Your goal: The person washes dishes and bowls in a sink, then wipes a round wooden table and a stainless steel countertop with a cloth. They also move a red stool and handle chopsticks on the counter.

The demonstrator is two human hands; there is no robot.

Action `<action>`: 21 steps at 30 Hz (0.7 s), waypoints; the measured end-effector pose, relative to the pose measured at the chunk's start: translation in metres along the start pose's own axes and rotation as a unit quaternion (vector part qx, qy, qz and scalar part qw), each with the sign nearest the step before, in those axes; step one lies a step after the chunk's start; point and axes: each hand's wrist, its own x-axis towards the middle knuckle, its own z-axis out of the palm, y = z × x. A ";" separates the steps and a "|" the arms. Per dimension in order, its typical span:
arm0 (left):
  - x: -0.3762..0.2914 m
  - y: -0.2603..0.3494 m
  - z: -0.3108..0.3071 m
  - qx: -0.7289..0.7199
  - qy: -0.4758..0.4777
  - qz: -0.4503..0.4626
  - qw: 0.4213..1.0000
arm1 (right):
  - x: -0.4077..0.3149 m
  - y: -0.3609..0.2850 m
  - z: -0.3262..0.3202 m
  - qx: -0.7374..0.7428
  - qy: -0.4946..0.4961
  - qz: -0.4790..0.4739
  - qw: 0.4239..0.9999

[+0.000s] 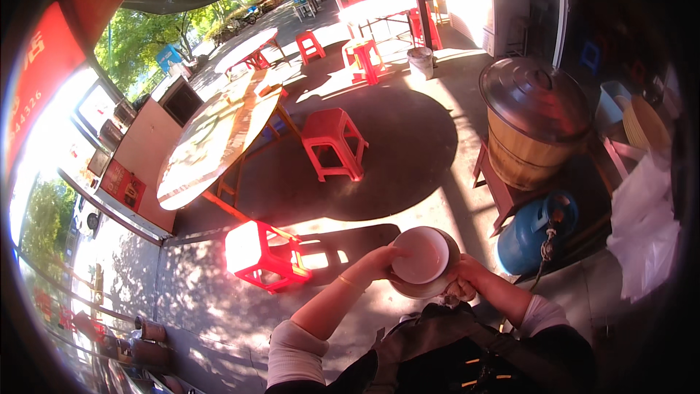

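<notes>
In front of my body, my left hand grips the left rim of a white bowl, its thumb over the edge. Beneath and behind that bowl sits a larger round dish or bowl, partly covered by it. My right hand holds the larger dish at its right side, with something pale and crumpled, perhaps a cloth, bunched at the fingers. What the white bowl contains, if anything, cannot be made out.
A red plastic stool stands to the left, another ahead beside a round folding table. On the right are a blue gas cylinder and a lidded wooden steamer barrel on a low stand. A white bucket stands farther off.
</notes>
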 end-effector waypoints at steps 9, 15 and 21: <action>0.150 0.243 -0.073 0.045 -0.050 -0.011 0.998 | 0.220 -0.137 -0.071 0.065 0.016 0.050 0.997; 0.266 0.360 -0.181 -0.079 -0.117 -0.067 0.988 | 0.352 -0.265 -0.098 0.004 -0.025 0.013 1.000; 0.378 0.516 -0.182 0.026 -0.110 -0.125 0.986 | 0.493 -0.317 -0.162 0.064 0.047 -0.039 0.996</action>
